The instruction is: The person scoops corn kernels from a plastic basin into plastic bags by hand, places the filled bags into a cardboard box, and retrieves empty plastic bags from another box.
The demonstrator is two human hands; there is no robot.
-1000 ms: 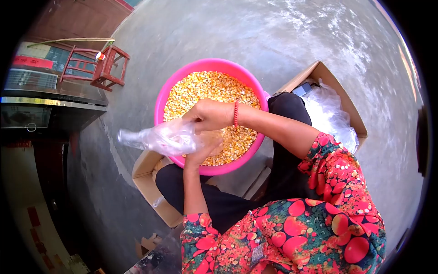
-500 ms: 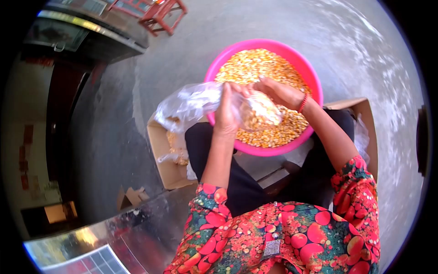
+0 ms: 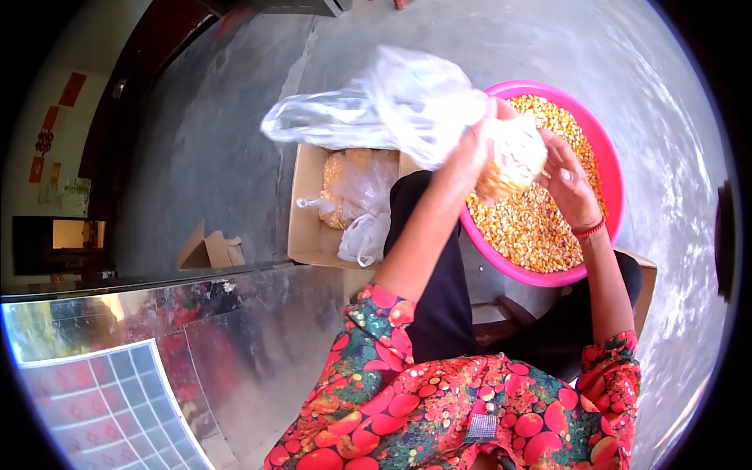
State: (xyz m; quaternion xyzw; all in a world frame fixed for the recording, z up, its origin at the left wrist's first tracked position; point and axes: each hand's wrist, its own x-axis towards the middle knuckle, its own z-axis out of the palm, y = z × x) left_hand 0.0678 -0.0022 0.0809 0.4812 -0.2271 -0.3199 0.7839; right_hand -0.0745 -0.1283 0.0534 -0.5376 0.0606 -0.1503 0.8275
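A clear plastic bag (image 3: 513, 160) with corn kernels in its lower end hangs over the left side of a pink basin (image 3: 615, 168). My left hand (image 3: 474, 149) is closed around the bag's neck, and its loose, empty part spreads out to the left, blurred by motion. Beside the filled end is my right hand (image 3: 570, 178), fingers apart and slightly curled, with a red bead bracelet at the wrist. Loose yellow corn kernels (image 3: 521, 227) fill much of the basin below both hands.
An open cardboard box (image 3: 305, 207) left of my knee holds bagged corn (image 3: 337, 192) and crumpled plastic bags. A shiny metal surface (image 3: 258, 337) lies at the lower left. Cardboard pieces (image 3: 211, 249) sit on the floor. Another box edge (image 3: 647, 290) shows by my right knee.
The view has turned left, bringing the box of bagged corn further into sight. The filled bag has been lifted from over the corn toward the basin's left side, and my right hand has come off it.
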